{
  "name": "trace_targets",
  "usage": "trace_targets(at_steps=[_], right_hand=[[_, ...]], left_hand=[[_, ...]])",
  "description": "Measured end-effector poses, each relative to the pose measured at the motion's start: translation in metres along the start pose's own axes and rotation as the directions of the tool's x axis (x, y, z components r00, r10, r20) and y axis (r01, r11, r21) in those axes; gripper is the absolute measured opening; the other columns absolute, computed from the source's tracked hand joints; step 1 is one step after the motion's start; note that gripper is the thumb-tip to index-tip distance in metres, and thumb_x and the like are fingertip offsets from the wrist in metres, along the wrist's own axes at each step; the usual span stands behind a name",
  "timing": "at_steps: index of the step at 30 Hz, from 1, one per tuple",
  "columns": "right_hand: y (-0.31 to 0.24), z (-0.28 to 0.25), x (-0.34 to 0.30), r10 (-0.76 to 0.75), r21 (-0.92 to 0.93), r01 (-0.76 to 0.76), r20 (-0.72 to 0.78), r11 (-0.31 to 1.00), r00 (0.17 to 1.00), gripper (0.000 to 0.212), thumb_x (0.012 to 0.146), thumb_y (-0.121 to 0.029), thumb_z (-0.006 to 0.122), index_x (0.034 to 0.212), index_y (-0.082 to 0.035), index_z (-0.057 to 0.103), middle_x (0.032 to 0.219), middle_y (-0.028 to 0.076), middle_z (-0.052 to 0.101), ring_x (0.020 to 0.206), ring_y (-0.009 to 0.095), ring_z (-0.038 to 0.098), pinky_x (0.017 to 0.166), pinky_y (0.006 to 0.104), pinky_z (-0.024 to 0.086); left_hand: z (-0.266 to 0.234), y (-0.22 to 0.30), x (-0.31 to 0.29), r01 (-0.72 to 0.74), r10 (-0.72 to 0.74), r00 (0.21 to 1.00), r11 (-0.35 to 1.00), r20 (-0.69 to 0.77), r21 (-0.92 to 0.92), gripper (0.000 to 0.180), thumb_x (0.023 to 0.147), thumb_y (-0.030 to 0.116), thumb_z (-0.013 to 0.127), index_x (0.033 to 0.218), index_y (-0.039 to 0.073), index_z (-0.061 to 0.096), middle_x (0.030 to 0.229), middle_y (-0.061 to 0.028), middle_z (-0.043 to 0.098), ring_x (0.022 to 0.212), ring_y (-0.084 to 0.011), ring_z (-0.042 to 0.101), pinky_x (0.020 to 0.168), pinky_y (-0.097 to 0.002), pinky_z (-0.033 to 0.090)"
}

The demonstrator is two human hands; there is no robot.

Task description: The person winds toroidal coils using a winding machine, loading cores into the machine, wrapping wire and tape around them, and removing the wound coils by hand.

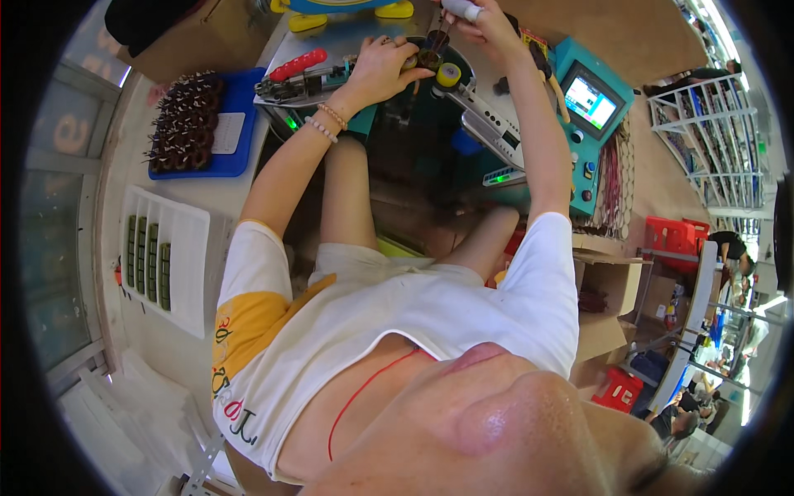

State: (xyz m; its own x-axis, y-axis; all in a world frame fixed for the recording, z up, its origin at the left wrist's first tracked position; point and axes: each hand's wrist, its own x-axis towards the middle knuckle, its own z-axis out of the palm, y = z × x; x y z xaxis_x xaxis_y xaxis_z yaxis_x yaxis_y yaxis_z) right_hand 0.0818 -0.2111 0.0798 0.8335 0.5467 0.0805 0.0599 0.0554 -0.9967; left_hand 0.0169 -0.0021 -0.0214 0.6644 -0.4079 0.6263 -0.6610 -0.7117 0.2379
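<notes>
My left hand (383, 71), with bead bracelets at its wrist, is closed on a small dark brown ring-shaped coil (429, 59) at the head of a winding machine. My right hand (491, 33) is above and right of it, wrapped around a white-handled tool (461, 10). Thin metal prongs run down from that handle toward the coil; their tips are hard to make out. Just right of the coil, a yellow roller (448, 75) sits on the machine's metal arm (490, 122). A clamp with a red grip (298, 64) stands left of my left hand.
A blue tray (238, 157) of wound coils with wire ends lies at the left, above a white tray (184, 248) with rows of green cores. A teal control box (571, 70) with a lit screen stands right of my right forearm. Red crates (672, 241) and shelves are farther right.
</notes>
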Motion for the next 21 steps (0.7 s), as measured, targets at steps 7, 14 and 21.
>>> trace_targets(at_steps=[7, 14, 21], right_hand=[[-0.009, -0.029, -0.007, -0.043, 0.374, 0.012, 0.075, 0.927, 0.996, 0.056, 0.095, -0.061, 0.047, 0.1, -0.006, 0.056, 0.084, 0.023, 0.071, 0.056, 0.023, 0.069, 0.043, 0.0235, 0.053], [-0.015, -0.013, 0.052, 0.341, -0.104, -0.349, -0.092, 0.931, 0.936, 0.041, 0.096, -0.048, 0.055, 0.094, -0.007, 0.055, 0.079, 0.02, 0.071, 0.062, 0.019, 0.07, 0.051, 0.0267, 0.055], [-0.03, 0.05, -0.105, 0.088, -0.526, -0.197, -0.224, 0.828, 0.971, 0.028, 0.094, -0.014, 0.055, 0.119, -0.003, 0.058, 0.099, 0.011, 0.068, 0.067, 0.017, 0.068, 0.05, 0.0238, 0.051]], left_hand=[[-0.002, 0.0, -0.004, 0.003, -0.003, 1.0, 1.0, -0.026, -0.03, 0.041, 0.083, 0.046, 0.07, 0.1, 0.009, 0.068, 0.095, -0.0079, 0.063, 0.096, -0.0316, 0.06, 0.091, -0.0498, 0.04], [0.001, 0.005, -0.01, 0.015, -0.013, 0.998, 0.999, -0.053, 0.036, 0.039, 0.082, 0.045, 0.071, 0.099, 0.01, 0.068, 0.092, -0.0063, 0.064, 0.094, -0.03, 0.06, 0.089, -0.0502, 0.042], [0.005, 0.001, -0.004, -0.047, 0.055, 0.993, 0.996, -0.108, 0.072, 0.037, 0.083, 0.044, 0.07, 0.097, 0.011, 0.067, 0.093, -0.0052, 0.065, 0.093, -0.0289, 0.061, 0.08, -0.0447, 0.043]])
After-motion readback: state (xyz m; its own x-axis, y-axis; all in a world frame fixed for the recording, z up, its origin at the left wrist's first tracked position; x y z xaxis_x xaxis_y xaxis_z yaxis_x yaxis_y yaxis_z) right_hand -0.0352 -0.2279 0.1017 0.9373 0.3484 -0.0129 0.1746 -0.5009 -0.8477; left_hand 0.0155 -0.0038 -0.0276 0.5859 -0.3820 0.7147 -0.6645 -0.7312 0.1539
